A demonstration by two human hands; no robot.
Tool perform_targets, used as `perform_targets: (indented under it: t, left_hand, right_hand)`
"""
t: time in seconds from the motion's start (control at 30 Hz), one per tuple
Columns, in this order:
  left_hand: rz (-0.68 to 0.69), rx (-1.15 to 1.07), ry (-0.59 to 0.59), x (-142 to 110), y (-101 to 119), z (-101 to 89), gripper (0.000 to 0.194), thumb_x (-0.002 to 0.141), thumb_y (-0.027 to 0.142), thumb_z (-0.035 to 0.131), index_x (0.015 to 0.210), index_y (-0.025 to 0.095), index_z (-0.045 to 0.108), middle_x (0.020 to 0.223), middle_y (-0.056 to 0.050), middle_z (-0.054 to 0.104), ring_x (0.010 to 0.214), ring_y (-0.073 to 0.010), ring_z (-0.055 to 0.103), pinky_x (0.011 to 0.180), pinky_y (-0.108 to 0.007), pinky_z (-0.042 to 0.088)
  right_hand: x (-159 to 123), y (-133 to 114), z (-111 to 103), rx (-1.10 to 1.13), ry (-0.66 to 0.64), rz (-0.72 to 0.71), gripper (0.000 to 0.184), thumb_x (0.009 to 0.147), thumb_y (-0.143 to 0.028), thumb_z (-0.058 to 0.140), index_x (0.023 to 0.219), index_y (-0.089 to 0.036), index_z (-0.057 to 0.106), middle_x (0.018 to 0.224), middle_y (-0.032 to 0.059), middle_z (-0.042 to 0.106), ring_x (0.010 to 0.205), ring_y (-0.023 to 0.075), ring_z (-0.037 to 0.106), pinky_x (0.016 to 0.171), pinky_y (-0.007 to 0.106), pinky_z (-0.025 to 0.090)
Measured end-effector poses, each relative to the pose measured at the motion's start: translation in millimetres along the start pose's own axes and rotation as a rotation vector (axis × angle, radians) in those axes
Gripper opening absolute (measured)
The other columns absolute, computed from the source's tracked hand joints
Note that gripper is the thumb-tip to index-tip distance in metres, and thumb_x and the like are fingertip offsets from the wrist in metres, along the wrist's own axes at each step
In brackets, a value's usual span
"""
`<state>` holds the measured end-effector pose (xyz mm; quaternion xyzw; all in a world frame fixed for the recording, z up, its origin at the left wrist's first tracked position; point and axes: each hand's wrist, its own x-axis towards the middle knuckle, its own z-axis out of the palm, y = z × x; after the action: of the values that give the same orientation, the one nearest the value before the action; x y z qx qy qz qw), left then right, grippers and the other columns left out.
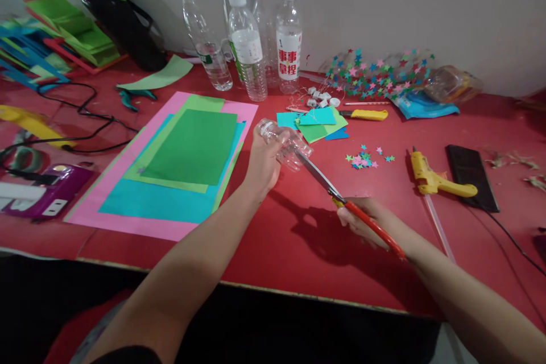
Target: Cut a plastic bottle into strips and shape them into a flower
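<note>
My left hand (pixel 268 154) is closed around a clear plastic bottle piece (pixel 294 148), held just above the red table. In my right hand (pixel 369 219) is a pair of scissors (pixel 321 178) with red handles and long metal blades. The blade tips meet the near right edge of the plastic; whether the plastic lies between the blades I cannot tell. Part of my right hand is hidden behind the red handle. Left of my hands lies a stack of coloured paper, with a dark green sheet (pixel 191 148) on top of blue and pink ones.
Several plastic bottles (pixel 289 40) stand along the wall. Paper scraps (pixel 319 119), a yellow utility knife (pixel 367 115) and star confetti (pixel 365 158) lie beyond my hands. On the right are a yellow glue gun (pixel 439 179) and a phone (pixel 473 176); a purple power strip (pixel 57 190) sits left.
</note>
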<state>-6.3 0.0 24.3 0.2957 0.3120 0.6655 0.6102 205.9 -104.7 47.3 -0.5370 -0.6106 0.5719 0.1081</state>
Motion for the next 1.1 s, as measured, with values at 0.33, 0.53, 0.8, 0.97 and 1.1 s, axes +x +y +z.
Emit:
perform_targets:
  t: [0.33, 0.53, 0.8, 0.97, 1.1]
  left_hand:
    - [0.005, 0.003, -0.027, 0.7, -1.9, -1.7, 0.038, 0.071, 0.015, 0.074, 0.092, 0.025, 0.043, 0.076, 0.004, 0.066, 0.09, -0.0194, 0.07, 0.083, -0.035, 0.052]
    - [-0.002, -0.009, -0.038, -1.7, -1.4, 2.0, 0.042, 0.069, 0.015, 0.076, 0.091, 0.025, 0.042, 0.076, 0.004, 0.066, 0.087, -0.0189, 0.071, 0.082, -0.035, 0.052]
    - [0.018, -0.022, -0.035, 0.7, -2.2, 0.5, 0.04, 0.069, 0.012, 0.074, 0.09, 0.024, 0.042, 0.075, 0.003, 0.065, 0.096, -0.0206, 0.07, 0.087, -0.037, 0.051]
    - [0.021, -0.006, -0.037, -0.9, -0.9, 1.4, 0.042, 0.068, 0.014, 0.075, 0.092, 0.025, 0.042, 0.077, 0.003, 0.066, 0.097, -0.0214, 0.069, 0.087, -0.037, 0.051]
    - [0.012, 0.01, -0.095, -3.5, -2.4, 1.7, 0.043, 0.068, 0.016, 0.076, 0.094, 0.025, 0.042, 0.079, 0.002, 0.068, 0.099, -0.0216, 0.069, 0.089, -0.038, 0.05]
  right_hand:
    - [4.1, -0.3, 5.0, 0.079, 0.01, -0.026, 0.055, 0.083, -0.074, 0.044, 0.073, -0.02, 0.046, 0.053, -0.0087, 0.035, 0.042, 0.0054, 0.038, 0.041, 0.02, 0.034]
    - [3.2, 1.3, 4.3, 0.045, 0.025, -0.05, 0.053, 0.085, -0.072, 0.046, 0.074, -0.02, 0.047, 0.054, -0.0076, 0.037, 0.045, 0.0065, 0.042, 0.041, 0.02, 0.034]
    - [4.1, -2.5, 6.7, 0.072, 0.044, -0.011, 0.056, 0.079, -0.075, 0.05, 0.066, -0.021, 0.041, 0.049, -0.0089, 0.036, 0.038, 0.0054, 0.038, 0.038, 0.021, 0.032]
    - [3.7, -3.3, 3.8, 0.02, 0.009, -0.072, 0.056, 0.082, -0.075, 0.046, 0.07, -0.02, 0.045, 0.051, -0.008, 0.037, 0.041, 0.0055, 0.038, 0.041, 0.021, 0.034]
    - [3.4, -1.1, 3.1, 0.005, 0.022, -0.091, 0.056, 0.084, -0.074, 0.044, 0.072, -0.02, 0.046, 0.054, -0.0071, 0.038, 0.043, 0.0055, 0.037, 0.04, 0.02, 0.032]
